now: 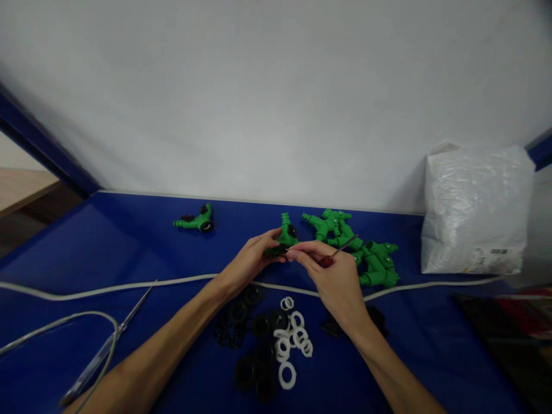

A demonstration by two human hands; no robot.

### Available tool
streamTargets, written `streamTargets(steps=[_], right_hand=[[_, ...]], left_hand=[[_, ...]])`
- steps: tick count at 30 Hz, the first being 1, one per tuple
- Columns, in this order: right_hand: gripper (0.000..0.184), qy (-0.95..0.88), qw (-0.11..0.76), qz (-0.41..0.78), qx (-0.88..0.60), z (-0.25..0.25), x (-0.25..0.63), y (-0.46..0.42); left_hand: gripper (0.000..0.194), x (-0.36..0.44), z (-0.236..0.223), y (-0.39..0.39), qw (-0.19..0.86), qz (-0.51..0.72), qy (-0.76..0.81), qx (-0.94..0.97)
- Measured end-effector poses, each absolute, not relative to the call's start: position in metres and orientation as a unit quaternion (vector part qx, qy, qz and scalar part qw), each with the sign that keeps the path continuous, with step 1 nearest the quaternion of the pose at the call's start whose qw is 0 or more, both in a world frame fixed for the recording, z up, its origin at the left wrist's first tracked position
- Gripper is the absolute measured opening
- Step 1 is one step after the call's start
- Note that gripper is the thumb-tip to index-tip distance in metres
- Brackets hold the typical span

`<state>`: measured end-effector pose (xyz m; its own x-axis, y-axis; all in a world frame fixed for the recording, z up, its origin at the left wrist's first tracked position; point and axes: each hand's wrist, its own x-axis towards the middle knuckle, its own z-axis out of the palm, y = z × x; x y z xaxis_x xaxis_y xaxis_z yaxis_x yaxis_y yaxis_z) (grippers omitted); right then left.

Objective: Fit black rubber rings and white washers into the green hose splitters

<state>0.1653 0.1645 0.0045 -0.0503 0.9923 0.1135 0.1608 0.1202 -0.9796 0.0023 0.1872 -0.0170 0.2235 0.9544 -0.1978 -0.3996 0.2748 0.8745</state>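
In the middle of the bench my left hand [262,252] is closed around a green plastic Y-shaped hose connector [285,234] with black fittings. My right hand [321,267] is closed, with a small screwdriver [326,261] tucked in it; its reddish handle rests at the palm and the thin shaft sticks out up and to the right. The right thumb and forefinger pinch together at the connector's lower side. A tiny pale bit shows at these fingertips, too small to name. Nearer me lie white rings [287,375] and black rings [245,371].
Several green connectors [379,261] are heaped right of my hands; another with black parts [196,221] lies left. A white cable [172,282] crosses the blue bench [142,241]. A long pointed tool [107,348] lies at left, a wrapped white package [474,213] stands right.
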Motion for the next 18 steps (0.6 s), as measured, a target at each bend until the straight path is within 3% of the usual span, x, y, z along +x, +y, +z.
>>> streamTargets(steps=[10, 18], right_hand=[[0.016, -0.591, 0.461, 0.418, -0.514, 0.0023, 0.1657, 0.1651], [0.013, -0.588, 0.466, 0.433, -0.499, 0.0018, 0.1646, 0.1651]], left_hand=[[0.042, 0.0046, -0.0133, 0.1836, 0.689, 0.5, 0.401, 0.339], [0.027, 0.003, -0.0165, 0.1841, 0.696, 0.481, 0.361, 0.392]])
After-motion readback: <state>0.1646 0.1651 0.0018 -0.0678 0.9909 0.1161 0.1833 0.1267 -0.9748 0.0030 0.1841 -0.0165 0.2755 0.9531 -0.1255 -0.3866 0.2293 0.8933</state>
